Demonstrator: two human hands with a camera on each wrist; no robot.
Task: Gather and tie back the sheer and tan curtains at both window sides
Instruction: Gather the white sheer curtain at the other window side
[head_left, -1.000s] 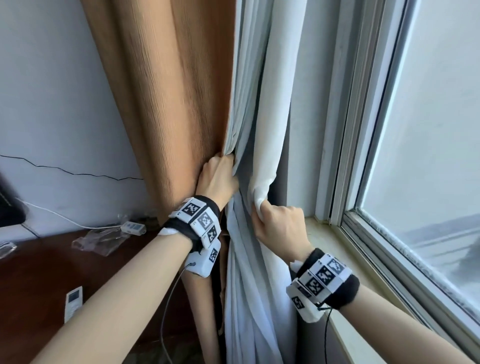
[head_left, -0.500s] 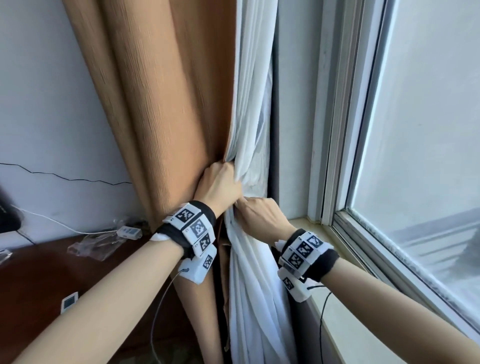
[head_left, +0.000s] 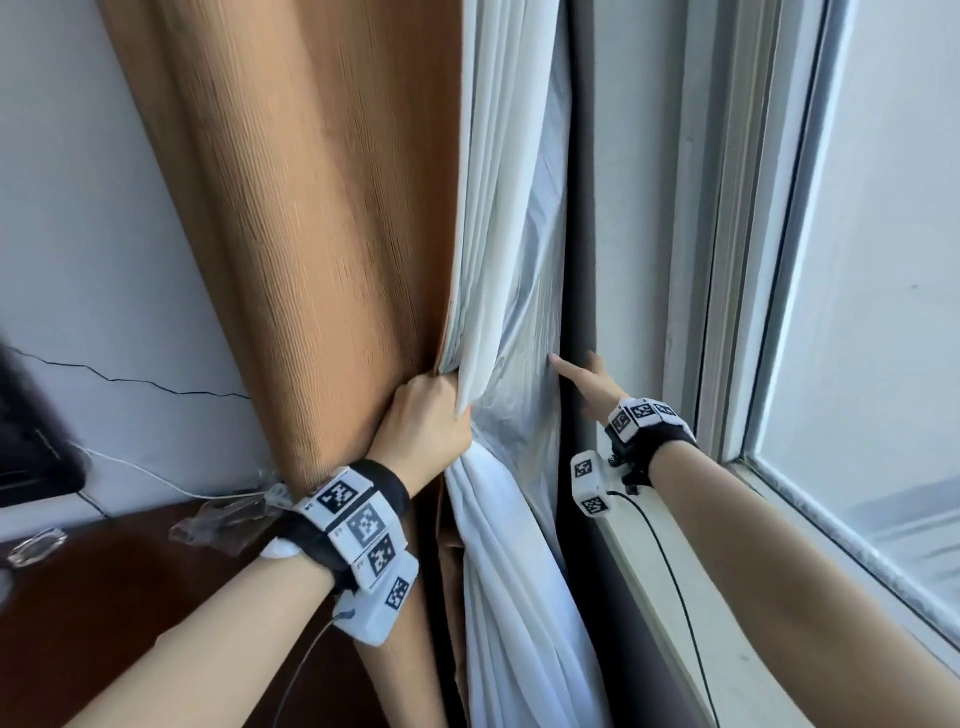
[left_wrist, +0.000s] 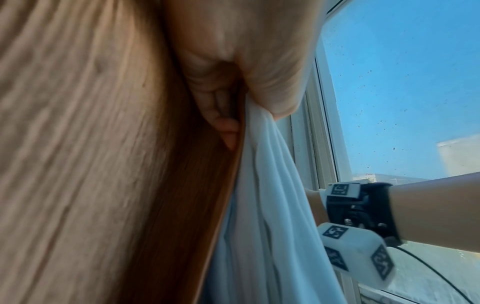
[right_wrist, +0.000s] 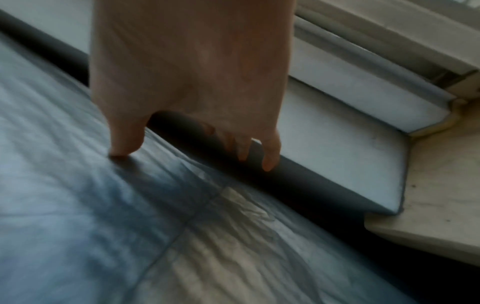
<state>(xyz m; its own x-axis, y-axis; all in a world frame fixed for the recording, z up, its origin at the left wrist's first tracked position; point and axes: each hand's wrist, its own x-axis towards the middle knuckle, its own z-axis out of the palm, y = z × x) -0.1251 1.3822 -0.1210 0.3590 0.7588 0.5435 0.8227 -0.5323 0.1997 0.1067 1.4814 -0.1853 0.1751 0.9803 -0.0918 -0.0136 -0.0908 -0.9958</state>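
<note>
Meanwhile left hand (head_left: 423, 426) bunches both curtains (head_left: 467, 249).

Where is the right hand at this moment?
In the head view the right hand reaches out with straight fingers at the dark wall edge between the sheer curtain and the window frame, right of the left hand.

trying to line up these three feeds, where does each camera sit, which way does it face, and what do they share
Head: worn on the head, facing forward and down at the tan curtain, sheer curtain and window; shows both forearms, left hand and right hand.
Left wrist: looks along the left hand, which grips both curtains; the right wrist band also shows.
Right wrist: looks along the right hand, fingers straight, toward the sheer fabric and windowsill.
Shared: the sheer curtain is in all three.
</note>
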